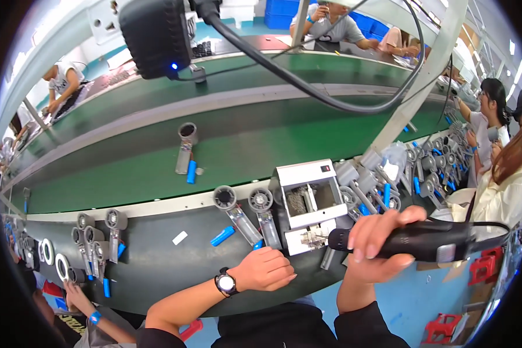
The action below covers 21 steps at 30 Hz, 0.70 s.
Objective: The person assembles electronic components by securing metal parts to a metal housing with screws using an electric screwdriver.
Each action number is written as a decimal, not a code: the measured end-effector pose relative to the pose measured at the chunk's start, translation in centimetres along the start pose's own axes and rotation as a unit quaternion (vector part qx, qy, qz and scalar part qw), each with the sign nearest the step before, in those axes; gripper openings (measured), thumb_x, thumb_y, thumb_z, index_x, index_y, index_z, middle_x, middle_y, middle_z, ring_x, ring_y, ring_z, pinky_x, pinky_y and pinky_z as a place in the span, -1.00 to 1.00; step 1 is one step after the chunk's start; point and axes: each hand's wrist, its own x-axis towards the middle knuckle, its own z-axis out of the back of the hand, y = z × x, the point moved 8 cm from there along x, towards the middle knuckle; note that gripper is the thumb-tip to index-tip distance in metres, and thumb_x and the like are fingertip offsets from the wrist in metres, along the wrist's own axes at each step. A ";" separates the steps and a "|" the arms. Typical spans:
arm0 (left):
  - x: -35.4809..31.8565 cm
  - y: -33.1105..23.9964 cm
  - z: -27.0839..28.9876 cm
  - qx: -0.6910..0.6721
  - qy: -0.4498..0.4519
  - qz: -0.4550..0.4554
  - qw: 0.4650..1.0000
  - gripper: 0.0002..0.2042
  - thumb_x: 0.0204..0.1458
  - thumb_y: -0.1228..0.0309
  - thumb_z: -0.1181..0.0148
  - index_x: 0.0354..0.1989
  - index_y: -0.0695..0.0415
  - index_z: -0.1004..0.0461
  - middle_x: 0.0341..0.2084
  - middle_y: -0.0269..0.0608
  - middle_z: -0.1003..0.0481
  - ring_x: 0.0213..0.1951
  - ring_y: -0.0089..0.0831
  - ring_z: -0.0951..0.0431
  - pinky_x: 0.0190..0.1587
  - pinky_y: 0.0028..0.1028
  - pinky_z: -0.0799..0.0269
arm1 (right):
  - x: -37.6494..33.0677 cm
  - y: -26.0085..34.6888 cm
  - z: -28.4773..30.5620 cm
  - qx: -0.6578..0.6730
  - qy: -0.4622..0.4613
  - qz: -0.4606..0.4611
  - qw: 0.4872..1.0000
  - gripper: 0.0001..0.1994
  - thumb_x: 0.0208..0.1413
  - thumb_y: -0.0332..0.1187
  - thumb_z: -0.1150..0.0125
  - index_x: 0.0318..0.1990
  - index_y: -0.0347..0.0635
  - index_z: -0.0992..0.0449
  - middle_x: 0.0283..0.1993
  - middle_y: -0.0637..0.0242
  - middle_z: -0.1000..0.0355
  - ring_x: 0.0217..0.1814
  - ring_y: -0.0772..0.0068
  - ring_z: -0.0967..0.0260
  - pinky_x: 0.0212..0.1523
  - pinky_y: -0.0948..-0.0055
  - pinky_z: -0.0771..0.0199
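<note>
My right hand [377,243] is wrapped round a black electric screwdriver [426,240], held level with its tip pointing left. That tip is at the front of a white screw feeder box [311,197], whose open top shows a heap of small screws. My left hand [265,270], with a watch on its wrist, is closed with its knuckles up just left of the feeder; whatever is under its fingers is hidden. Just beyond it lie two grey handheld fan bodies [261,200] [225,198] with open handles. A blue cylindrical battery [223,235] lies beside them.
Several fan bodies [93,235] stand at the left, and a dense heap [432,159] lies at the right. One fan [187,133] rests on the green conveyor belt [249,139]. A black adapter [155,37] and thick cable hang overhead. Co-workers sit around.
</note>
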 end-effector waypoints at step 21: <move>-0.8 1.6 -2.2 -0.052 0.060 0.056 0.995 -0.62 -0.04 0.31 -0.38 -0.72 0.06 -0.27 -0.71 -0.34 -0.24 -0.66 -0.42 -0.34 -0.63 -0.43 -0.27 | -7.3 -2.5 5.6 -0.066 -0.094 -0.081 0.990 -0.42 0.07 0.05 -0.35 -0.07 -0.15 -0.17 -0.61 0.41 -0.24 -0.69 0.50 -0.20 -0.62 0.46 -0.33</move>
